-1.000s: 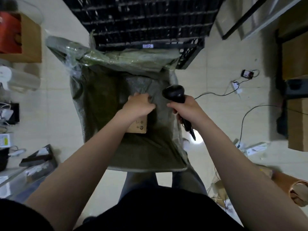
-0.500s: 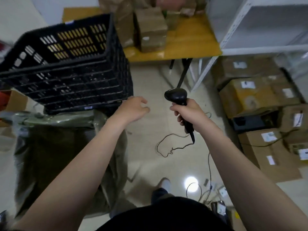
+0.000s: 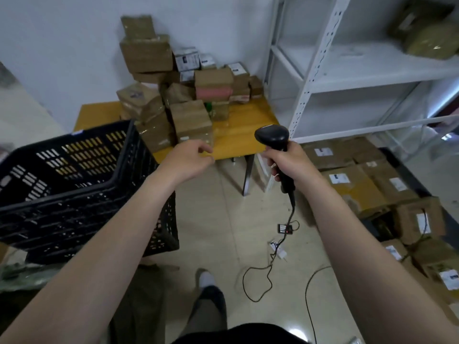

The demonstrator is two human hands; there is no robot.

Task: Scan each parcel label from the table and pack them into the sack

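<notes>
Now that the small box it was lowering into the sack a second ago has been let go, the left hand (image 3: 191, 160) is empty, fingers loosely curled around nothing, and it has swung up to hover just short of the table's front edge. I read that as one parcel packed and the next pick beginning. The sack (image 3: 22, 276), only a strip of green plastic here, lies well short of the table, under the black crate (image 3: 74, 170). The right hand (image 3: 290, 165), also in front of the table, has kept its fingers wrapped round the handle of the scanner (image 3: 272, 135), whose head points toward the tabletop. On the table (image 3: 243, 135), a brown taped box (image 3: 191, 122) stands nearest the front edge, just beyond the left hand, with a small pale label low on its near face. Behind it the parcels (image 3: 149, 53) are heaped toward the table's back corner, mostly brown cardboard, some white-labelled, one pink.
</notes>
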